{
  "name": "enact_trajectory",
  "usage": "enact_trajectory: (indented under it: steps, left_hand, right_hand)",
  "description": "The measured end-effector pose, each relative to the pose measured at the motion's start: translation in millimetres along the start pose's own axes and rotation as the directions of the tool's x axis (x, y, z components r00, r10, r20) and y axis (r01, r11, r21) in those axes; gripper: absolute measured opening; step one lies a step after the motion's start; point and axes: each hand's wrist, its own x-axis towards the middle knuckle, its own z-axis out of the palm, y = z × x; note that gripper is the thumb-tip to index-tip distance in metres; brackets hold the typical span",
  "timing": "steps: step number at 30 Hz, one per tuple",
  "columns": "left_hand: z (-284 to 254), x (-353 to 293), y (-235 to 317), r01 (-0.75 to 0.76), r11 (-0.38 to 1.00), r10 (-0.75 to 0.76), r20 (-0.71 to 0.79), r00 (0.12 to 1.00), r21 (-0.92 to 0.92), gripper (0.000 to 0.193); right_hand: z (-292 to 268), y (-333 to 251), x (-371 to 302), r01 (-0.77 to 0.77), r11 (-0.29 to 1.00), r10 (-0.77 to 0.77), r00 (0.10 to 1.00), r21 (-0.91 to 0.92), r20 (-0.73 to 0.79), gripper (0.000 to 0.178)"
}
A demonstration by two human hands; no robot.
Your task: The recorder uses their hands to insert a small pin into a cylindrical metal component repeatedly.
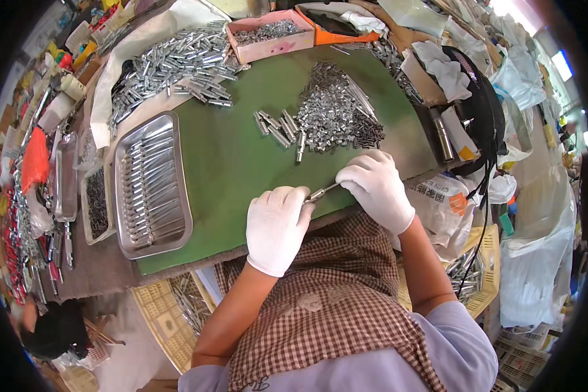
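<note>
Both my hands wear white knitted gloves and meet low over the green work mat [228,170]. The fingers of my left hand [277,228] are closed round a small silver metal cylinder [316,195]; part of it is hidden in the grip. A thin metal rod [332,187] runs from that cylinder to my right hand [375,186], which pinches its other end. Just beyond the hands lies a heap of small silver metal parts [326,111], with dark screw-like pieces [370,134] at its right side. Several short metal cylinders [278,130] lie left of the heap.
On the left stands a steel tray [185,196] with a row of thin rod-shaped pieces. Silver tubes [170,62] are piled at the back left, beside a pink box [271,42] and an orange box [340,36]. A black cord [487,196] hangs at the right; yellow crates [487,274] stand below.
</note>
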Motion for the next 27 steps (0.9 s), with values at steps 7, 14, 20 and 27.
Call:
enact_trajectory:
  steps: [7,14,20,27]
  left_hand:
    - [-1,1,-2,-0.062,0.997,0.061,-0.014,0.998,-0.034,0.014]
    - [2,0,-3,-0.092,0.996,0.093,-0.064,0.994,0.016,0.011]
    - [4,0,-3,-0.075,0.996,0.072,-0.065,0.995,-0.046,0.017]
    - [2,2,-3,-0.080,0.994,0.075,-0.073,0.995,-0.072,0.019]
  right_hand:
    - [0,-3,0,-0.082,0.996,0.084,0.977,0.022,-0.197,0.014]
    - [-13,36,-12,-0.374,0.928,0.358,0.884,0.005,-0.300,0.008]
    - [-9,36,-2,-0.391,0.908,0.371,0.918,-0.150,-0.141,0.006]
    - [-11,-6,3,-0.109,0.992,0.109,0.994,-0.063,0.008,0.011]
